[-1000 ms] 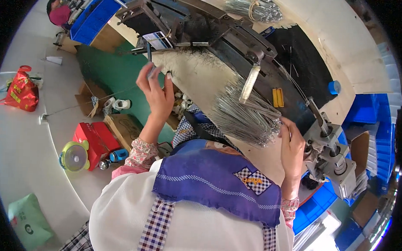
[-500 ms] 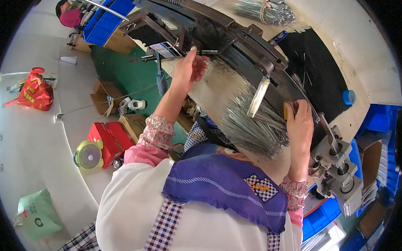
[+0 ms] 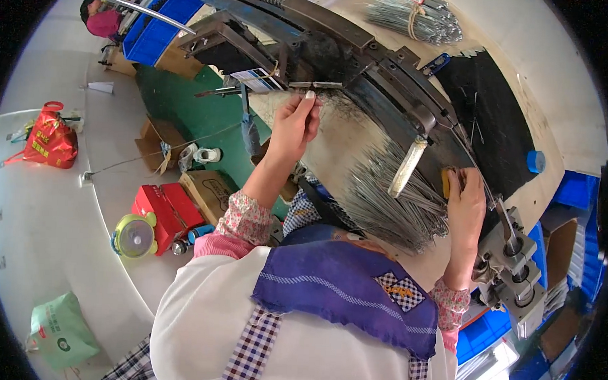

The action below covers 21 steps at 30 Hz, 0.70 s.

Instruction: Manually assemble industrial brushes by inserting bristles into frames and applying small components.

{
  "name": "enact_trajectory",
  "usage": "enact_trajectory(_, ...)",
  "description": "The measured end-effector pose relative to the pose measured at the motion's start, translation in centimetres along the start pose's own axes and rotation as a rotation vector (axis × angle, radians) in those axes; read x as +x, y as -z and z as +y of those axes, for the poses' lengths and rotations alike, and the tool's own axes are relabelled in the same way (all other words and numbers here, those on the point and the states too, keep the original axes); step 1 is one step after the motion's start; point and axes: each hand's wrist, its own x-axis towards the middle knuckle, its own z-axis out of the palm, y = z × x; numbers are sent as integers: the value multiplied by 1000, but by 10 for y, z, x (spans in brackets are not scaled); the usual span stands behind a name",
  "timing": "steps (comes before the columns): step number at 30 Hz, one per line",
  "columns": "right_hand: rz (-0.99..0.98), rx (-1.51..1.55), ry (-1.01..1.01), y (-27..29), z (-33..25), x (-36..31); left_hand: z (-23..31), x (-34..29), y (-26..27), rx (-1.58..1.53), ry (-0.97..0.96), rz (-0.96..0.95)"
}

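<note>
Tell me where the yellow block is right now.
In the head view, the yellow block is right of centre, beside the right hand and near the right end of the wire pile.

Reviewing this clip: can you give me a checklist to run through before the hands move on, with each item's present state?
1. Left hand clear of the short metal strip on the machine: cannot tell; they meet in the picture, so contact is unclear.
2. Right hand gripping the yellow piece: cannot tell; it is right beside it, but the hold is partly hidden.
3. Lever handle free of both hands: ok.
4. Loose wires neatly aligned: not ok; they fan out.
5. Black mat free of stray wires: not ok; a few lie on it.
6. Blue roll apart from both hands: ok.
</note>
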Motion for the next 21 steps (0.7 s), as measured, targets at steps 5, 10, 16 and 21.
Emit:
enact_trajectory(5,-14,-41,11,1,-1,1,0,-28,10,21,1,42)
enact_trajectory(10,-27,-54,22,1,-1,1,0,-54,15,23,51,59)
enact_trajectory(16,-14,-49,57,-2,1,0,-10,-88,40,66,87,134)
enact_trajectory(21,-31,-32,45,-1,2,1,-31,-106,73,229,150,287)
